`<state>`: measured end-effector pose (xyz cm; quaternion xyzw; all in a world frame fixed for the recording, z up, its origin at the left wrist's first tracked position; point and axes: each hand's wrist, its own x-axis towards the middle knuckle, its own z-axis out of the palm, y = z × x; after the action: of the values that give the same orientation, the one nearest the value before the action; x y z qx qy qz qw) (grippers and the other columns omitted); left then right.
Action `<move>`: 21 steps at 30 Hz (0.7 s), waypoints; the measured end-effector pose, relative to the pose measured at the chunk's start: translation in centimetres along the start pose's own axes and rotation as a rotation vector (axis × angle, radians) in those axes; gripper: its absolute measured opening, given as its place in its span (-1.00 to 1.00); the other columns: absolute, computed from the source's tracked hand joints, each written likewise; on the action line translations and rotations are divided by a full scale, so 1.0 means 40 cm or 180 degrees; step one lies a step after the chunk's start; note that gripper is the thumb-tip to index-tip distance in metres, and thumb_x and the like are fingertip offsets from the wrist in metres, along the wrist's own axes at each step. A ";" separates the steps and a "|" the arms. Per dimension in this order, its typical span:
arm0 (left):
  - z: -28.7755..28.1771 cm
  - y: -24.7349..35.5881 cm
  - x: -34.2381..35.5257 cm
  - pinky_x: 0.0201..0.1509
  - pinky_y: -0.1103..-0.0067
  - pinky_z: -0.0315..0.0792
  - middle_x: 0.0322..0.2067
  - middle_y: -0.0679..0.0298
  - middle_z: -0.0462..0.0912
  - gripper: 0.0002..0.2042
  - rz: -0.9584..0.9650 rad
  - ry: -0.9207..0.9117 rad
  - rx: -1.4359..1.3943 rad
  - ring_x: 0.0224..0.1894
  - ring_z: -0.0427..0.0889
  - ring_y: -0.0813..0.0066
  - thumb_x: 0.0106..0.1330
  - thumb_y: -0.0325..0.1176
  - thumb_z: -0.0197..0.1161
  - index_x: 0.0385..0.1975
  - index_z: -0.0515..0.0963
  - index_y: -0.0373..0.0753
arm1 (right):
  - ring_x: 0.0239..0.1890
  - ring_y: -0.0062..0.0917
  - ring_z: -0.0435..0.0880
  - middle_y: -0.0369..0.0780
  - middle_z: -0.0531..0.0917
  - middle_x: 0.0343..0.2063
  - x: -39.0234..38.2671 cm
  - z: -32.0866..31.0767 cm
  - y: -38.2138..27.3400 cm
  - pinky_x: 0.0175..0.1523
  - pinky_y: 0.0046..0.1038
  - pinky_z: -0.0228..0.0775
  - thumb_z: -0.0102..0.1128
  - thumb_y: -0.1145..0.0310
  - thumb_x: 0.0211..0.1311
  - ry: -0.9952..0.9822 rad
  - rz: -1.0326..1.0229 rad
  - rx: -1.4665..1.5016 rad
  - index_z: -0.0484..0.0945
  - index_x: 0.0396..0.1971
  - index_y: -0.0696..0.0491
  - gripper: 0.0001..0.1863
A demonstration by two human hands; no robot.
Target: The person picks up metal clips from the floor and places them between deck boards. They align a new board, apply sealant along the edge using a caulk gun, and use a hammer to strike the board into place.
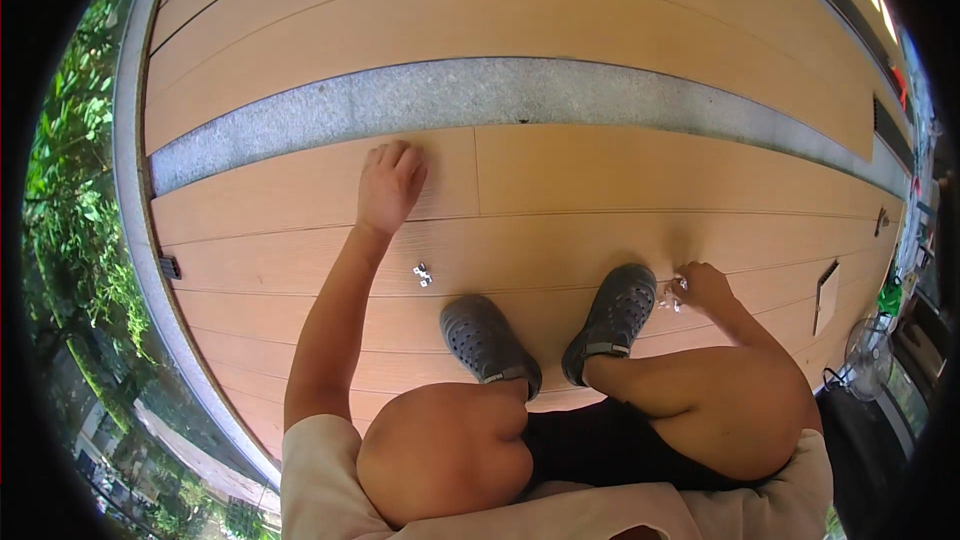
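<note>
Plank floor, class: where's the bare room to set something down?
Bare planks: beyond the right shoe, up to the grey strip, right of the left hand; also between the left forearm and the left edging. Crowded: beside the right shoe, where the right hand meets silvery pieces; another cluster lies near the left shoe.

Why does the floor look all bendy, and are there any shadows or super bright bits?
In the head view, the fisheye lens curves the floorboards and grey strip; in the head view, soft shadows lie by the left hand and right hand; in the head view, white glare streaks the upper right, and the small shiny pieces are too tiny to make out.
</note>
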<state>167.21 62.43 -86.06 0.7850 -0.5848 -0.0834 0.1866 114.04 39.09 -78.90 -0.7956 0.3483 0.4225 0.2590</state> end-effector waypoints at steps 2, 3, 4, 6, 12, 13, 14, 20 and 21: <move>0.038 -0.016 0.037 0.08 0.26 0.42 -0.11 0.16 0.61 -0.82 -0.0234 0.0353 0.0165 -0.04 0.54 0.07 0.35 -0.26 0.30 -0.16 0.61 -0.18 | -0.05 -0.08 0.67 -0.10 0.70 -0.19 0.031 -0.054 -0.054 0.04 -0.15 0.58 0.27 0.10 0.23 0.0104 -0.0036 -0.0541 0.64 -0.25 0.07 -0.67; 0.069 -0.015 0.045 0.14 0.25 0.38 -0.07 0.15 0.58 -0.81 -0.0451 0.0681 0.0295 0.02 0.50 0.08 0.38 -0.27 0.29 -0.12 0.60 -0.20 | -0.05 -0.08 0.67 -0.10 0.70 -0.19 0.037 -0.072 -0.048 0.04 -0.15 0.58 0.27 0.10 0.23 0.0081 -0.0028 -0.0586 0.64 -0.25 0.07 -0.67; 0.097 -0.009 0.045 0.17 0.22 0.35 -0.07 0.16 0.58 -0.79 -0.0557 0.0722 0.0383 0.04 0.49 0.10 0.38 -0.27 0.30 -0.10 0.60 -0.21 | 0.02 -0.09 0.65 -0.09 0.69 -0.12 0.045 -0.090 -0.043 0.11 -0.16 0.55 0.29 0.14 0.22 0.0431 -0.0631 -0.0765 0.64 -0.18 0.08 -0.67; 0.126 -0.001 0.039 0.18 0.20 0.35 -0.07 0.16 0.58 -0.77 -0.0598 0.0795 0.0298 0.04 0.49 0.10 0.35 -0.26 0.32 -0.10 0.60 -0.22 | 0.18 -0.11 0.57 -0.06 0.64 0.05 0.055 -0.155 -0.035 0.25 -0.18 0.48 0.34 0.23 0.17 0.1088 -0.1752 -0.1126 0.61 -0.03 0.12 -0.60; 0.140 -0.025 0.027 0.21 0.15 0.33 -0.08 0.13 0.55 -0.74 -0.0614 0.0879 0.0165 0.03 0.48 0.06 0.33 -0.27 0.33 -0.08 0.57 -0.25 | 0.46 -0.20 0.34 -0.06 0.41 0.39 0.276 -0.353 -0.094 0.54 -0.17 0.20 0.30 0.27 0.17 0.1322 -0.3594 -0.1730 0.45 0.27 0.18 -0.35; 0.154 -0.010 0.030 0.21 0.14 0.33 -0.09 0.12 0.54 -0.74 -0.0590 0.0839 0.0049 0.03 0.48 0.05 0.33 -0.28 0.33 -0.07 0.57 -0.26 | 0.49 -0.22 0.30 -0.08 0.37 0.42 0.371 -0.327 -0.176 0.57 -0.17 0.14 0.25 0.23 0.24 0.1467 -0.3952 -0.1730 0.42 0.31 0.18 -0.35; 0.154 0.006 0.039 0.20 0.13 0.33 -0.08 0.11 0.53 -0.73 -0.0649 0.0740 -0.0015 0.03 0.47 0.04 0.33 -0.30 0.32 -0.06 0.55 -0.27 | 0.55 -0.30 0.19 -0.11 0.29 0.48 0.439 -0.308 -0.313 0.63 -0.20 -0.03 0.10 0.15 0.37 0.1043 -0.3976 -0.1855 0.35 0.37 0.18 -0.35; 0.123 -0.010 0.047 0.19 0.15 0.32 -0.10 0.09 0.52 -0.75 -0.0596 0.0759 0.0084 0.02 0.46 0.04 0.35 -0.32 0.30 -0.06 0.56 -0.29 | 0.60 -0.40 0.05 -0.15 0.20 0.53 0.487 -0.308 -0.471 0.66 -0.25 -0.22 -0.01 0.06 0.46 0.1207 -0.3943 -0.1991 0.25 0.44 0.18 -0.31; 0.123 -0.002 0.037 0.18 0.17 0.32 -0.10 0.10 0.53 -0.77 -0.0588 0.0697 0.0139 0.01 0.45 0.05 0.37 -0.33 0.29 -0.07 0.57 -0.28 | 0.59 -0.39 0.06 -0.15 0.21 0.52 0.477 -0.289 -0.469 0.66 -0.25 -0.21 -0.01 0.05 0.46 0.1220 -0.3964 -0.1788 0.26 0.43 0.17 -0.31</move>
<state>166.00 60.08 -90.48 0.8437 -0.4879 -0.0014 0.2238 141.87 36.21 -87.07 -0.9440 -0.2540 0.1224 0.1716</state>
